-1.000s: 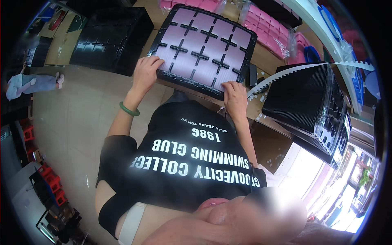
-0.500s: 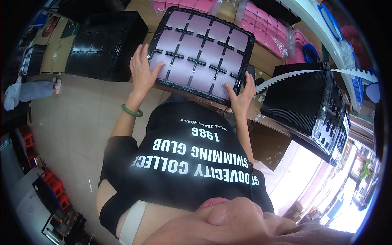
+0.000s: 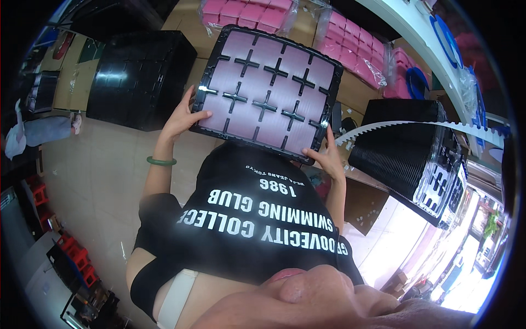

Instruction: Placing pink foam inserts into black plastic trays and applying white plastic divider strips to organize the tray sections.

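Observation:
A black rectangular plastic tray (image 3: pixel 262 89) with pale purple sections and cross-shaped black gaps between them is in front of my body. My left hand (image 3: pixel 183 117) grips its left side near the front corner, thumb over the top and the other fingers at the edge. At the front right corner, my right hand (image 3: pixel 327 157) has its thumb on the tray's upper face and its fingers along the side. What lies under the tray is hidden.
Beyond the tray, pink divided trays (image 3: pixel 350 46) lie in clear plastic. A tall stack of black trays (image 3: pixel 402 159) stands at right, with a white toothed strip (image 3: pixel 405 124) across it. More black trays (image 3: pixel 137 79) stand at left. A person's leg (image 3: pixel 49 131) shows far left.
The tray and both my hands have come nearer to my body. My left hand has slid lower along the tray's side, and my right hand is now at its front corner.

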